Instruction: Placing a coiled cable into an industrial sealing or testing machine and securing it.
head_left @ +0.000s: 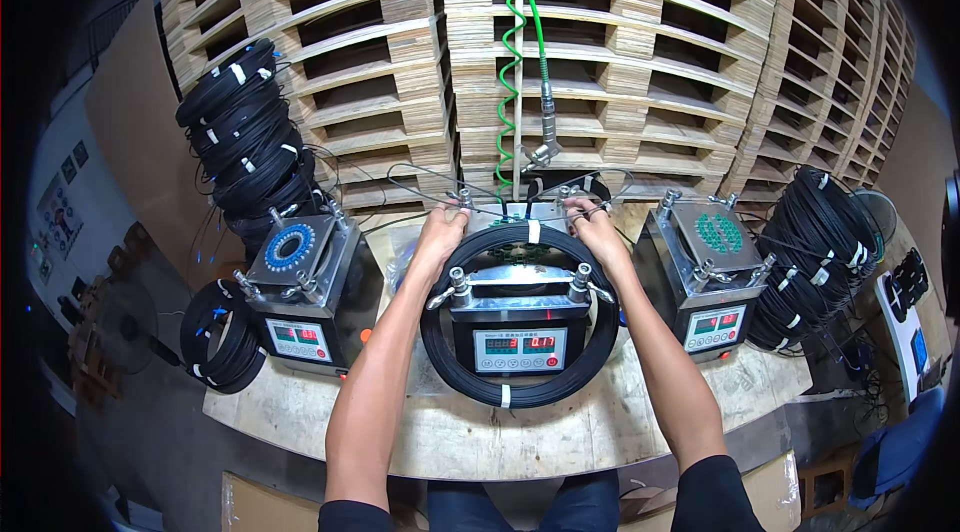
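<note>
Two hands are reaching toward the back of the middle machine (pixel 520 323), the left hand (pixel 446 228) and the right hand (pixel 594 228) curling close to its rear knobs (pixel 463 198). Their fingertips are showing too small to read, so I cannot tell what they are grasping, if anything. One black cable coil (pixel 547 395) is encircling the machine's front, partly hiding its top. Both dark sleeves (pixel 715 495) are running off the lower edge; a green hose (pixel 541 40) is leaving at the top.
</note>
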Motion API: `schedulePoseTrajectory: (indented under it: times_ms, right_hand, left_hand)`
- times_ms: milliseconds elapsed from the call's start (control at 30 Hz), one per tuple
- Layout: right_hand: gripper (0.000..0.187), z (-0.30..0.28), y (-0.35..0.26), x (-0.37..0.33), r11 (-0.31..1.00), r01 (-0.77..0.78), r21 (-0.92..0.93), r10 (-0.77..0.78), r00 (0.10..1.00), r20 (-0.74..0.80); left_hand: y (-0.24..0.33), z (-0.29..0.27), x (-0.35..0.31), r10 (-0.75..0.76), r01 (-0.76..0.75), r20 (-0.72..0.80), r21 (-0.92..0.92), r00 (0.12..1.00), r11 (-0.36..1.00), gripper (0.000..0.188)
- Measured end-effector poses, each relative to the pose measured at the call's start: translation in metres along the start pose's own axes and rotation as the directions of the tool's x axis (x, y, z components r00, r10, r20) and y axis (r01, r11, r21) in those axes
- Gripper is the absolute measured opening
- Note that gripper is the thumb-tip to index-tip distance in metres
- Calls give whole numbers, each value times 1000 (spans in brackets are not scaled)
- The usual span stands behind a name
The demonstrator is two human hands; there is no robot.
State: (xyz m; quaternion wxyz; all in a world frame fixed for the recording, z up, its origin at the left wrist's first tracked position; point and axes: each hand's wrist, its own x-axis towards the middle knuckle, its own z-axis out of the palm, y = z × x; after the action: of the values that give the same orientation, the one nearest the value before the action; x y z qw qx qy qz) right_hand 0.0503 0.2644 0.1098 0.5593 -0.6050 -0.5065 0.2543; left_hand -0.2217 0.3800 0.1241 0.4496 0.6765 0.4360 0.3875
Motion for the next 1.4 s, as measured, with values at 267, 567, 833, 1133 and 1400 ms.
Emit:
schedulePoseTrajectory:
  times_ms: [267,567,833,1133,1400]
  right_hand:
    - [40,9,-3,0,977,-10,-213,-29,983,-179]
    - [34,13,-12,-4,999,22,-31,-24,999,-49]
    - [33,9,-8,-5,958,28,-285,-84,979,-184]
    - [33,11,-26,-14,1000,-10,-16,9,998,-58]
    - [33,10,-17,-8,1000,-10,-12,9,995,-99]
  left_hand:
    - [-3,-9,0,-51,51,-7,33,999,998,41]
    - [-4,-12,-3,-39,40,-22,55,999,998,44]
    - [8,-9,-8,-70,70,25,34,997,997,46]
    - [-10,-10,4,-77,78,-26,46,997,996,48]
    - [13,-10,-9,-117,115,18,61,993,991,50]
